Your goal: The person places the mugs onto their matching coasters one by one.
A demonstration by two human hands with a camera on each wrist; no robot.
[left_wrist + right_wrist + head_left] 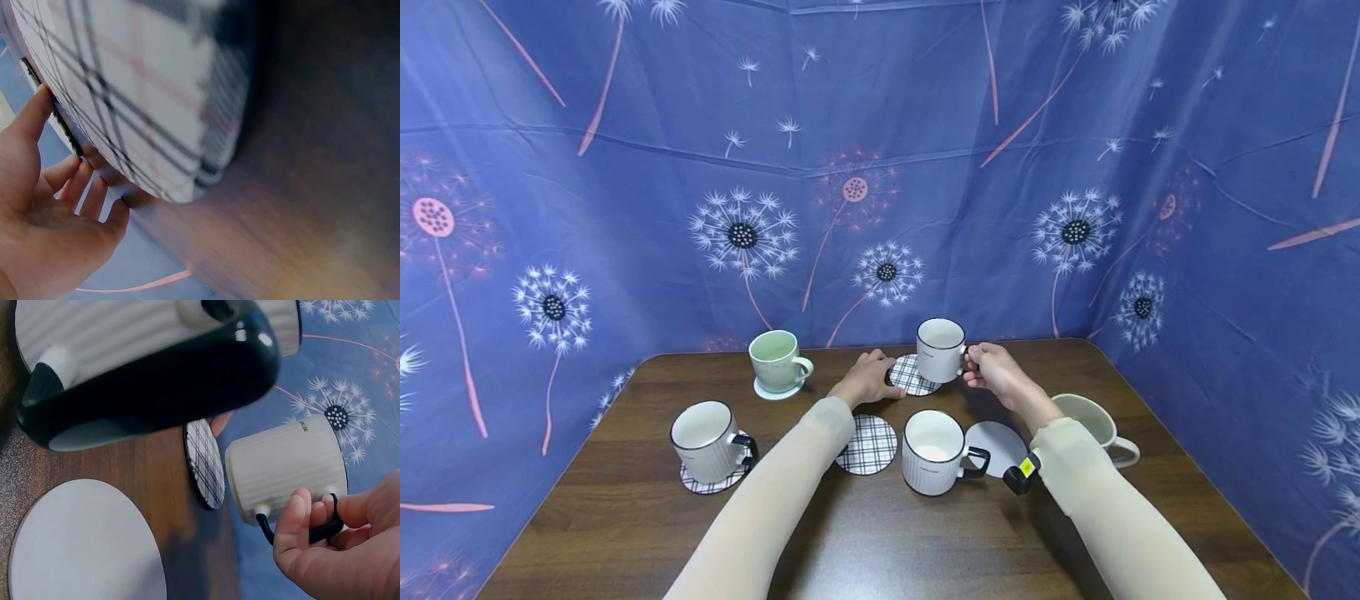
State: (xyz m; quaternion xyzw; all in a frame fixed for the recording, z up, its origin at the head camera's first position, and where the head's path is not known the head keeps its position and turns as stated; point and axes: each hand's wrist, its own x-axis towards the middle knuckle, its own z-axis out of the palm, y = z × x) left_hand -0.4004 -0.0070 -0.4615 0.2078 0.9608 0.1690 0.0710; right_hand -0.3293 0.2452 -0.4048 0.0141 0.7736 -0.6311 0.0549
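My right hand (973, 360) pinches the black handle of a white ribbed mug (940, 350) at the back of the brown table (625, 517). The mug hangs just over a plaid coaster (912, 377); the right wrist view shows a small gap between the mug (287, 469) and the coaster (203, 462), with my fingers (312, 519) curled round the handle. My left hand (880, 379) rests at the coaster's left edge with relaxed fingers. In the left wrist view a fingertip (37, 103) touches that coaster's dark rim (62, 128).
Another plaid coaster (867, 444) lies bare beside a ribbed mug (934, 450) and a plain white coaster (996, 446). A green mug (778, 358) on a pale coaster, a ribbed mug (707, 437) on a plaid coaster and a cream mug (1093, 421) stand around. Blue cloth walls enclose the table.
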